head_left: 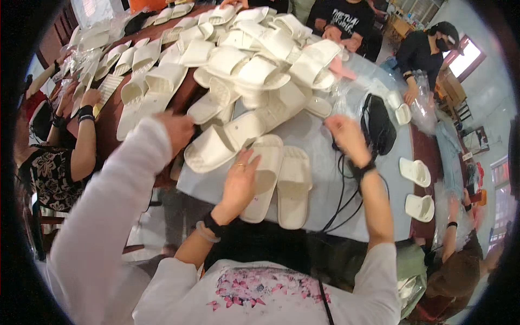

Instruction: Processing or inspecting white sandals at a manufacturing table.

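Observation:
In front of me on the grey table covering lie two cream slide slippers side by side, the left slipper (pixel 264 184) and the right slipper (pixel 294 189). My left hand (pixel 240 181) grips the left slipper at its outer edge, fingers toward its far end; a small dark thing shows by the fingertips, too small to name. My right hand (pixel 345 135) is raised beyond the right slipper, its fingers curled and slightly blurred; what they hold, if anything, is hidden. Another cream slipper (pixel 210 149) lies left of my left hand, touching the big slipper pile (pixel 265 70).
A co-worker's pale sleeve (pixel 114 206) and blurred hand (pixel 177 131) reach in from my left. Right of my right hand lies a black bag (pixel 378 124) with trailing cords. Two slippers (pixel 416 172) rest at the right edge. Other people stand around, some with clear plastic (pixel 424 105).

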Demonstrator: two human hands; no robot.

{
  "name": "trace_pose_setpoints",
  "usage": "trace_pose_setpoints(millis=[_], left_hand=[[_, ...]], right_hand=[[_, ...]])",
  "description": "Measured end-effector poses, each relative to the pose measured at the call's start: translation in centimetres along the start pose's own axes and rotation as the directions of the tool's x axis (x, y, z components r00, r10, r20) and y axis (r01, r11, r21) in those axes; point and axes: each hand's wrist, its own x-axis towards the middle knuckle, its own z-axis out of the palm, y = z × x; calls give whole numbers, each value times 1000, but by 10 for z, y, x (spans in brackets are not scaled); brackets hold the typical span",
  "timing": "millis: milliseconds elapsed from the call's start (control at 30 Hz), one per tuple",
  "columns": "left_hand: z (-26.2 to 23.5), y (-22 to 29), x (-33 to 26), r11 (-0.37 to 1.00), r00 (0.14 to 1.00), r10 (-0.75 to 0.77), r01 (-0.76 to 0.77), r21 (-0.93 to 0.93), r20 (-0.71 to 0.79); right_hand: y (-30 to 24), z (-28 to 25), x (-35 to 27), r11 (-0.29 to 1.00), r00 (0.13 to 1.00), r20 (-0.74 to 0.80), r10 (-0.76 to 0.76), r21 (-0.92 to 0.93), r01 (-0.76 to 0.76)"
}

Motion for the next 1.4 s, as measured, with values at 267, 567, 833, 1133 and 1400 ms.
trace_pose_setpoints(millis=[267, 567, 833, 1133, 1400], left_hand=[[37, 37, -36, 961, 960, 43, -115, 252, 275], [33, 28, -19, 969, 931, 93, -165, 182, 353], [-18, 49, 7, 868, 904, 66, 157, -471, 422], [-40, 105, 43, -521, 637, 172, 706, -479, 751], [-53, 45, 1, -552, 716, -472, 214, -806, 514]], right_hand=[[115, 19, 52, 709, 936, -40, 349, -642, -292], [49, -25, 28, 607, 993, -121, 1, -789, -96], [-60, -96, -42, 784, 709, -603, -367, -610, -113], [-104, -45, -165, 796, 719, 371, -588, 106, 596], [-93, -56, -180, 713, 635, 633, -442, 678, -180]])
